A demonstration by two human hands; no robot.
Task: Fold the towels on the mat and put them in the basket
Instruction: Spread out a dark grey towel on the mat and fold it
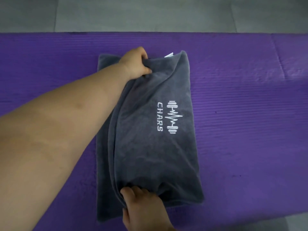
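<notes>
A grey towel [150,147] with a white dumbbell logo and the word CHARS lies on the purple mat [241,114], partly folded lengthwise. My left hand [135,63] grips the towel's upper layer at the far end. My right hand [143,204] pinches the same layer at the near end. The held layer is lifted over the towel's left half, whose left edge still lies flat on the mat. A small white label shows at the far edge. No basket is in view.
The purple mat runs across the whole width, with grey floor [150,14] beyond its far edge and at the near right corner. A crease crosses the mat at the right.
</notes>
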